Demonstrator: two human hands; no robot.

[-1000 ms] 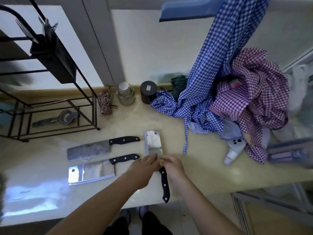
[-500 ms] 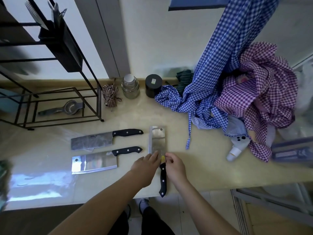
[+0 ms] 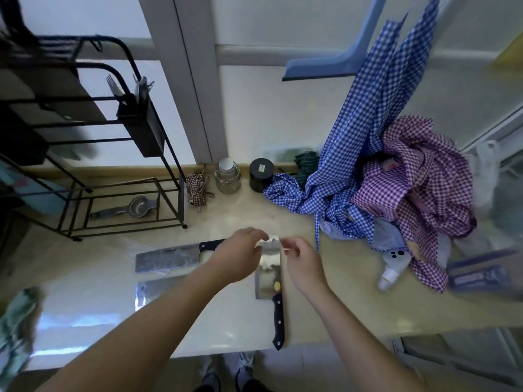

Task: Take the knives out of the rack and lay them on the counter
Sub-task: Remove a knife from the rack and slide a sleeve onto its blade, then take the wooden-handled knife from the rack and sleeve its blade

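Three black-handled cleavers lie on the beige counter (image 3: 353, 301). One cleaver (image 3: 267, 275) points away from me, its handle at the front edge. My left hand (image 3: 240, 256) and my right hand (image 3: 302, 258) meet at the far end of its blade, fingertips pinching the two far corners. The image is blurred there. A second cleaver (image 3: 167, 257) lies crosswise to the left. A third cleaver (image 3: 150, 290) lies below it, partly hidden by my left forearm. The black wire rack (image 3: 169, 154) stands at the back left.
A black utensil holder (image 3: 141, 128) with forks hangs on the rack; a metal squeezer (image 3: 133, 207) lies under it. A glass jar (image 3: 227, 176) and black jar (image 3: 261, 175) stand by the wall. Blue checked cloth (image 3: 353, 165), purple checked cloth (image 3: 424, 179) and a white bottle (image 3: 393, 264) crowd the right.
Both hands have moved from the cleaver's handle end forward to the far end of its blade. The camera has tilted up, showing more of the rack.
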